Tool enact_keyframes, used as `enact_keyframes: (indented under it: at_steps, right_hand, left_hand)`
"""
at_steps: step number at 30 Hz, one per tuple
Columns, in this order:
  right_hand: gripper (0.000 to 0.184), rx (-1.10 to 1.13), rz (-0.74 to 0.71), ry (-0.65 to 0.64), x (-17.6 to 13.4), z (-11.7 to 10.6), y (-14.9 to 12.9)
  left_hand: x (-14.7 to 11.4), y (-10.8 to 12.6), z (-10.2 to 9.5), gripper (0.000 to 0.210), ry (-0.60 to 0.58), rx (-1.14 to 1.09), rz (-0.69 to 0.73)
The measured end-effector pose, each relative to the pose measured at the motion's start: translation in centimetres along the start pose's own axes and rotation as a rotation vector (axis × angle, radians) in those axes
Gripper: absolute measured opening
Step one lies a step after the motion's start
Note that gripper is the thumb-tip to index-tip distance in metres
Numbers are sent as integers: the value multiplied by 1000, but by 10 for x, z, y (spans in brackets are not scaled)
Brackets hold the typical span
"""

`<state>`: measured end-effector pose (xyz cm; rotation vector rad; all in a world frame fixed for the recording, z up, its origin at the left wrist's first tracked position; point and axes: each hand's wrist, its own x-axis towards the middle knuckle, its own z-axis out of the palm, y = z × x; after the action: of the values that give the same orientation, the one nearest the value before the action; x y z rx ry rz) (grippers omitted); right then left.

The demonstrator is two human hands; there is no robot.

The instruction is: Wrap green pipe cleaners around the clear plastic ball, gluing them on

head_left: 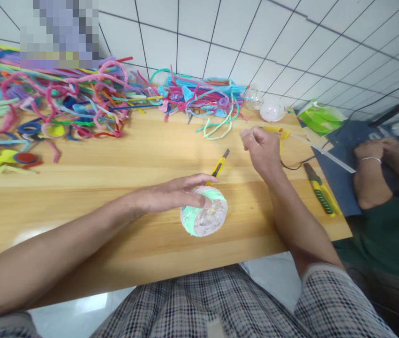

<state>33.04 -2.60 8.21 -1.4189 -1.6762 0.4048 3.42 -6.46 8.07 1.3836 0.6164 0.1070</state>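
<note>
My left hand (181, 192) grips a round piece (208, 218) with mint-green fuzzy winding round its side. Its thumb presses on the whitish, speckled face, while the fingers reach along the far side. A yellow utility knife (219, 167) lies just beyond that piece, partly behind my fingers. To the right, my right hand (262, 148) is raised over the table with its fingers closed; whatever may be in them is hidden. Right behind it is a yellow tool (284, 134) that looks like a glue gun, with a long white stick (338, 158) and a dark cord.
Colourful pipe cleaners (90, 96) are heaped at the back left, with another bundle (202, 94) at back centre. Clear round balls (272, 109) and a green packet (320, 117) stand further right. A yellow-black cutter (322, 190) lies near the right edge, beside another person's arm (373, 173).
</note>
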Motion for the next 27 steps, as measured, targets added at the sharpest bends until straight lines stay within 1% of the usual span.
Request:
enact_keyframes:
  at_steps: [3,6,9,14,19,23,27]
  right_hand:
    - [40,177,19,-144,-2,0,-8]
    - [29,259,58,-307,-6,1,-20]
    - [20,277,120,-365,-8,1,-27]
    - [18,324,174,-342,-7,3,-25]
    - [19,347,164,-306,-8,8,-26]
    - [16,375,162,-233,-12,16,-25]
    - [15,439,209,-148,-11,22,-16]
  left_hand:
    - [2,-2,0,84,9,-5,4]
    - [3,-2,0,85,15,-14,4]
    - [2,-2,0,86,11,-16,0]
    - [2,-1,0,86,-1,4,0]
    - [1,0,0,82,-8,16,4]
    - [1,-2,-1,83,-7,24,1]
    - [2,-3,-1,83,-5,9,6]
